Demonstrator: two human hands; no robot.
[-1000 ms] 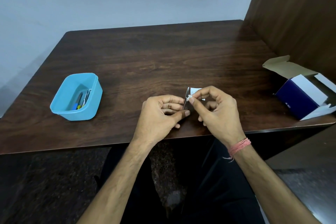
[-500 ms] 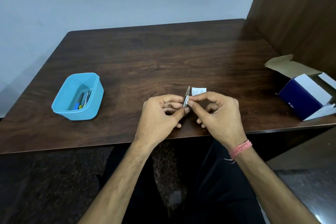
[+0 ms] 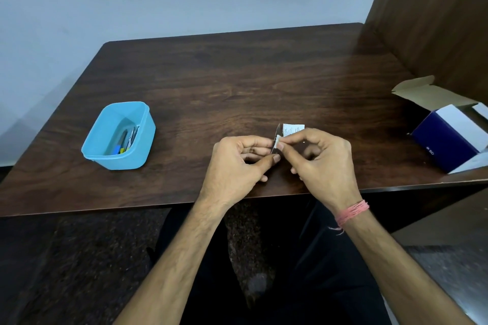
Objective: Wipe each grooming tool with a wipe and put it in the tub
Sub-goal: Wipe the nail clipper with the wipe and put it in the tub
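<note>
My left hand [image 3: 237, 161] pinches a thin metal grooming tool [image 3: 274, 140] near the table's front edge, its tip pointing away from me. My right hand [image 3: 324, 163] presses a small white wipe [image 3: 278, 139] against the tool with thumb and forefinger. A small white printed wipe packet [image 3: 292, 129] shows just above my right fingers; whether it lies on the table or is held I cannot tell. A light blue plastic tub [image 3: 142, 140] stands to the left on the table and holds several tools [image 3: 125, 141], some with blue and yellow parts.
The dark wooden table [image 3: 237, 82] ends at a front edge just under my wrists. An open blue and white cardboard box [image 3: 449, 137] sits at the right edge. A wooden panel [image 3: 435, 16] rises along the table's right side.
My right fingers with the wipe slid a little along the tool; both hands stayed together at the front of the table.
</note>
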